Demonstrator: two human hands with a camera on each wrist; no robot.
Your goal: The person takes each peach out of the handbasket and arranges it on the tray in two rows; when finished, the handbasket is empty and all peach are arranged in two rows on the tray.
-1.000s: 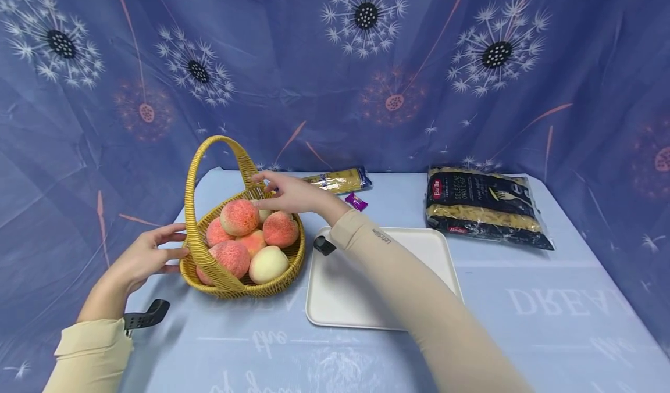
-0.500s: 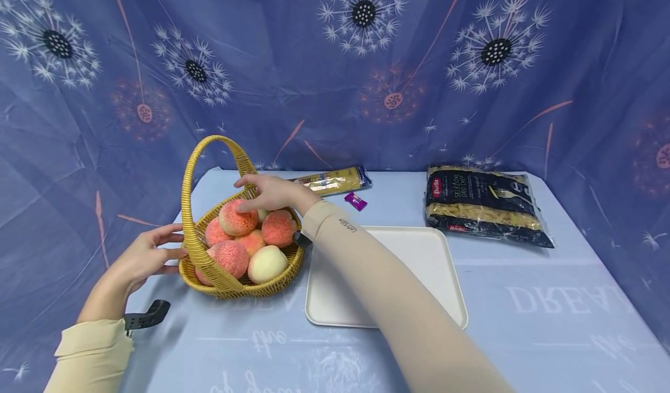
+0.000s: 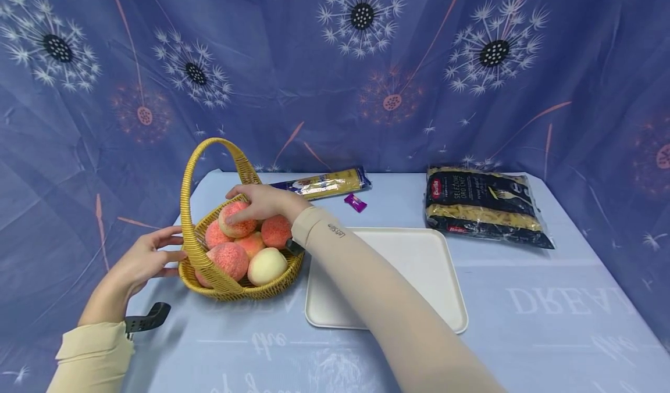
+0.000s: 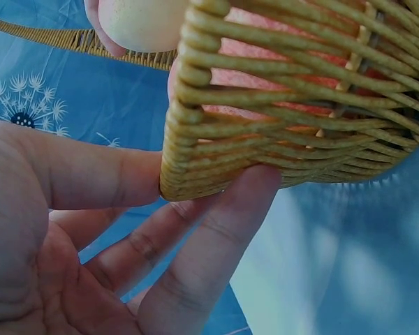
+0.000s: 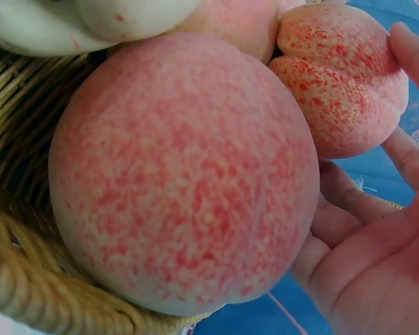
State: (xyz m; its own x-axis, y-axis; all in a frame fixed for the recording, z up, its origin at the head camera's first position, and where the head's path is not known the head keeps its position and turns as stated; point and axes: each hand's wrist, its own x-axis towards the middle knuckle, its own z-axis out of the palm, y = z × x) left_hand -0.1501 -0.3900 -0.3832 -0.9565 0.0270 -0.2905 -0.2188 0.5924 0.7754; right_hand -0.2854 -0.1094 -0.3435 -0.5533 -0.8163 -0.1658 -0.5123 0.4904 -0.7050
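A yellow wicker basket with a tall arched handle stands on the left of the table, holding several fuzzy peaches. My left hand pinches its left rim; in the left wrist view the thumb and fingers lie against the woven wall. Over the far side of the basket, my right hand grips the topmost red-and-cream peach. In the right wrist view, thumb and fingers lie around that peach, while a larger peach fills the foreground. A pale peach lies at the front.
A white tray lies right of the basket, partly under my right forearm. Behind it are a long pasta packet and a small purple wrapped candy. A large dark pasta bag lies at right. A blue dandelion-print cloth hangs behind.
My right hand has moved left and down from above the basket's back rim onto the top peach and taken hold of it. The left hand has stayed at the rim.
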